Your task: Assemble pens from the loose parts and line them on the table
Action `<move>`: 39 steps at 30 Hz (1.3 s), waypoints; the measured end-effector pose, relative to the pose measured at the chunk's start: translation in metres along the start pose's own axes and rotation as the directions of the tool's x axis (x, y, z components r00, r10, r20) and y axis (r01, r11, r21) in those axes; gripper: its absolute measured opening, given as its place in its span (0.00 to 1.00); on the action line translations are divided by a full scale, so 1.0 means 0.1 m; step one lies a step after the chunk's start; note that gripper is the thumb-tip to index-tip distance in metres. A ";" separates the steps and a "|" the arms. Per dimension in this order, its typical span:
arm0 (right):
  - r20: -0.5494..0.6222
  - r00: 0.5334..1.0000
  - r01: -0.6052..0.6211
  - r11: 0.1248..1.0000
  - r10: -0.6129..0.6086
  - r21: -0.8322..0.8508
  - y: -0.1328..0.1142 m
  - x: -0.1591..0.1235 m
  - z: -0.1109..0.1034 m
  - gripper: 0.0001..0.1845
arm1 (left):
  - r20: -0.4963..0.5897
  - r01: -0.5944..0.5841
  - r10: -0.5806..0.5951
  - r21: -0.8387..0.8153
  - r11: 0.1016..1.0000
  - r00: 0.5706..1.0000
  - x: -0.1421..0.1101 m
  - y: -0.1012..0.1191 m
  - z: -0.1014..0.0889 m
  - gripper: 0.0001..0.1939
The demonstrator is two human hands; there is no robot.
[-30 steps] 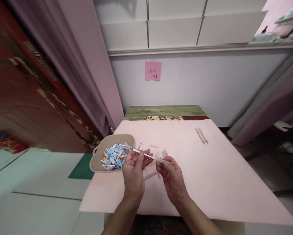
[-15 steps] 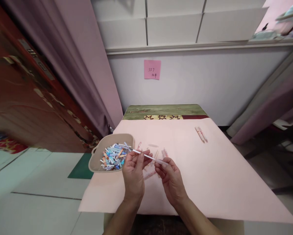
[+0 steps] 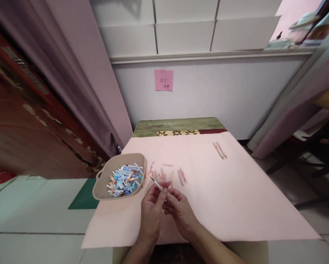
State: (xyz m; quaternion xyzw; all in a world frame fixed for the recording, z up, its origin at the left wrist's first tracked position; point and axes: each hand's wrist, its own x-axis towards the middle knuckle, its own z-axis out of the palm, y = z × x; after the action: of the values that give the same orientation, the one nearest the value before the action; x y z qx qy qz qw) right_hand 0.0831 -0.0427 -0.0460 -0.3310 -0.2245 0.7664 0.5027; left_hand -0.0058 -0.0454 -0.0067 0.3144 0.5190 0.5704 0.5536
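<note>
Left hand (image 3: 150,212) and right hand (image 3: 181,212) are pinching a white pen (image 3: 158,185), fingers hiding its rear. The bench (image 3: 236,205) is lying open rightward, a basket (image 3: 105,178) crossing its left edge.

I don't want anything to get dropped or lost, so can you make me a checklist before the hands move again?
1. Left hand has the white stick pinched: ok.
2. Right hand grips something too: cannot tell, its fingertips meet the left hand and hide what is there.
3. The stick's dark tip points away from the person: ok.
4. The whole base of the bin sits on the table: cannot tell, its side hides the table edge.
5. The pens beyond the hands are neatly lined up: not ok, they lie at different angles.
6. The two far-right pens lie side by side: ok.
</note>
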 end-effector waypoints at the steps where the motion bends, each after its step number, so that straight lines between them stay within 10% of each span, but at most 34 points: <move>1: 0.033 0.999 0.005 0.996 -0.002 -0.087 -0.01 0.02 -0.03 0.17 | -0.029 0.004 -0.003 0.027 1.000 1.000 0.01 -0.01 -0.03 0.19; 5: -0.091 0.975 0.110 0.799 -0.201 -0.592 -0.26 0.22 -0.34 0.16 | -0.129 -0.098 0.102 0.039 0.994 0.986 0.07 0.00 -0.18 0.18; 8: -0.122 0.860 0.007 0.249 -0.496 -0.968 -0.56 0.41 -0.62 0.11 | -0.113 -0.137 0.137 0.013 0.991 0.984 0.11 0.03 -0.28 0.20; 10: -0.135 0.851 -0.065 0.155 -0.507 -0.986 -0.68 0.50 -0.74 0.09 | -0.111 -0.125 0.123 -0.015 0.992 0.986 0.12 0.06 -0.30 0.21; 23: -0.125 0.894 -0.147 -0.018 -0.429 -0.989 -0.58 0.55 -0.82 0.10 | 0.091 0.216 -0.197 -0.306 0.927 0.976 0.10 0.03 -0.30 0.16; 30: -0.132 0.889 -0.201 -0.115 -0.438 -0.973 -0.59 0.60 -0.74 0.10 | -0.012 0.116 -0.120 -0.182 0.976 0.993 0.14 0.04 -0.45 0.19; 39: -0.125 0.916 -0.128 0.019 -0.381 -0.992 -0.67 0.55 -0.84 0.12 | -0.146 -0.011 -0.014 -0.166 0.986 0.989 0.19 0.11 -0.58 0.18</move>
State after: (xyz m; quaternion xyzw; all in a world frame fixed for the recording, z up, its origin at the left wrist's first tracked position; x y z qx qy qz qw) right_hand 0.1713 0.0352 -0.0734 -0.6973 -0.6252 0.2659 0.2285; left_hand -0.0671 -0.0401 -0.0159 0.2239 0.5093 0.6328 0.5386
